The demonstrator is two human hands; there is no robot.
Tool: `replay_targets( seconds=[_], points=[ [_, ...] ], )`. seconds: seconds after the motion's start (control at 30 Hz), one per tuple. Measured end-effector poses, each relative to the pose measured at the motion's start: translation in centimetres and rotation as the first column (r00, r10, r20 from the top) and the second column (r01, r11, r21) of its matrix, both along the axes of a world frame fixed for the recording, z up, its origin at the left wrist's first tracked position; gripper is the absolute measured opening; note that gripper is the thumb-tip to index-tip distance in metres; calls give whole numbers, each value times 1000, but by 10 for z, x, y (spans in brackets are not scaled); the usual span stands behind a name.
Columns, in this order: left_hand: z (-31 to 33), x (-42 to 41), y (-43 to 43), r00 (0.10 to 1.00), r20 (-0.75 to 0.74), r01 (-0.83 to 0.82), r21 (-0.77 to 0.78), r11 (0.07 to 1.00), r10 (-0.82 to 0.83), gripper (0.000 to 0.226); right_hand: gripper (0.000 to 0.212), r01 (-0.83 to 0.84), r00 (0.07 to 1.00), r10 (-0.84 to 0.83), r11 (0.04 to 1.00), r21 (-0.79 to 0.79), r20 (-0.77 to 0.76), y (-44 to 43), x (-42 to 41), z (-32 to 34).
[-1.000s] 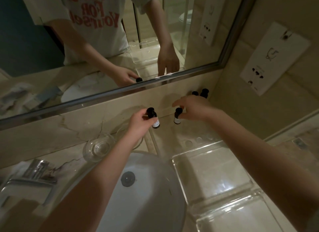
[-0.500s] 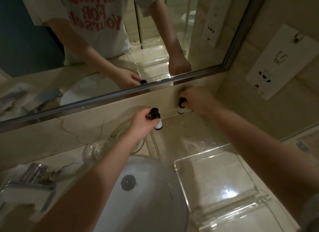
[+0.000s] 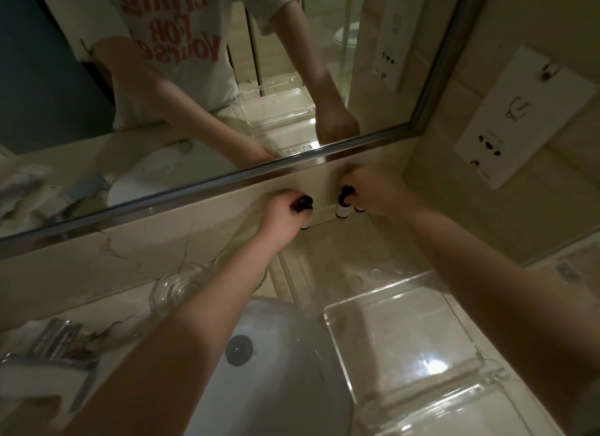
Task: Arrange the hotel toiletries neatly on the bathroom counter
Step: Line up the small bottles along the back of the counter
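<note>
Nearest me, at the bottom centre of the frame, is the white sink basin [image 3: 276, 380], with a clear tray [image 3: 337, 354] at lower right and a glass dish [image 3: 175, 286] just left of my left forearm.

Further up, at mid-frame, both hands are at the back edge of the counter [image 3: 341, 250], right against the stone upstand. My left hand [image 3: 279, 218] is curled round the first bottle [image 3: 305, 208], fingers wrapped about its dark cap and shoulder. Its pale label just shows below the hand, low against the counter; I can't tell if it has touched down. My right hand [image 3: 378, 192] pinches the cap of the second bottle [image 3: 342, 205], which stands upright near the first, a small gap between them. A sliver of another label peeks from under that hand.

These look small, light and rigid, with smooth sides. I'd judge them easy to lift but quick to topple, and slick on polished stone. The cap gives a sure hold for placing. A grip lower on the body would steady them better.

Farthest, filling the upper frame, is the mirror [image 3: 363, 142].
</note>
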State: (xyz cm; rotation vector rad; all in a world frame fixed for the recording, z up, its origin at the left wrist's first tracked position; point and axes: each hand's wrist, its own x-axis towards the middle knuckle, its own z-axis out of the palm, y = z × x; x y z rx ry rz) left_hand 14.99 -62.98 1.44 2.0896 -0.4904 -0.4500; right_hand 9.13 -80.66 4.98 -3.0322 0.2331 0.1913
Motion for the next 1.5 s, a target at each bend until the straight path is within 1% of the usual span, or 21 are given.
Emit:
replay_targets(
  seconds=[0.07, 0.2, 0.3, 0.43, 0.57, 0.63, 0.77, 0.93, 1.2, 1.3, 1.4, 1.5],
  points=[
    [0, 2, -11, 999, 34, 34, 49, 998, -35, 18, 25, 5, 1000, -5, 1000, -3, 6, -1, -1, 0],
    [-5, 6, -28, 980, 160, 88, 170, 981, -115, 15, 24, -8, 999, 8, 1000, 0, 43, -2, -2, -1],
    [-4, 9, -38, 968, 187, 124, 228, 966, -168, 18, 24, -4, 999, 3, 1000, 13, 34, -3, -3, 0],
    [-6, 10, -45, 948, 221, 153, 314, 937, -229, 15, 24, 8, 1000, -8, 1000, 23, 14, -3, -3, 1],
    [-8, 9, -45, 945, 228, 159, 298, 941, -232, 16, 25, -8, 1000, 8, 999, 32, 7, -3, -2, 1],
    [-9, 8, -44, 938, 239, 168, 317, 933, -250, 13, 26, -4, 1000, 3, 999, 49, 19, -3, -2, -1],
    [-9, 8, -43, 935, 257, 154, 327, 932, -245, 15, 25, 16, 999, -19, 997, 72, 41, -1, -1, -4],
    [-6, 6, -43, 923, 278, 147, 388, 910, -268, 13, 25, 9, 998, -12, 998, 67, 53, 0, -1, -3],
    [-2, 3, -41, 929, 287, 95, 427, 899, -234, 13, 35, 20, 999, -25, 995, 94, 47, 0, -5, -1],
    [1, 0, -35, 939, 274, 79, 418, 905, -208, 15, 36, 24, 997, -32, 994, 107, 75, 2, -12, 7],
    [7, -3, -23, 953, 255, 64, 364, 929, -165, 29, 34, 44, 991, -55, 994, 96, 123, 10, -22, 15],
    [21, -13, -2, 962, 237, 52, 321, 946, -134, 47, 25, 72, 988, -85, 993, 96, 133, 23, -35, 22]
  ],
)
